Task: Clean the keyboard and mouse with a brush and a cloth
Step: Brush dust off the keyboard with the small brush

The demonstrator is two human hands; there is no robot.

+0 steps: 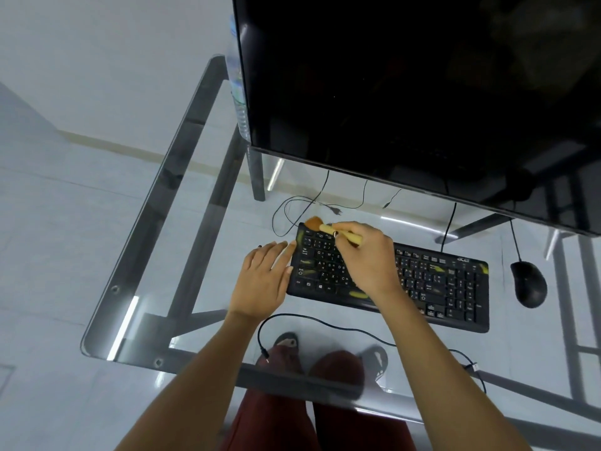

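A black keyboard (pixel 448 284) lies on the glass desk, with yellow-green smudges on several keys. My right hand (pixel 367 258) hovers over its left half and grips a brush (pixel 325 227) with a pale wooden handle; the orange bristles touch the keyboard's top left corner. My left hand (pixel 265 276) rests flat with fingers apart, fingertips against the keyboard's left edge. A black mouse (pixel 528 283) sits to the right of the keyboard. No cloth is in view.
A large dark monitor (pixel 406 86) stands right behind the keyboard. The glass desk (pixel 140 288) has a metal frame, and its left and front edges are close. A loose black cable (pixel 325 323) lies in front of the keyboard. A plastic bottle (pixel 239 92) stands behind the monitor's left edge.
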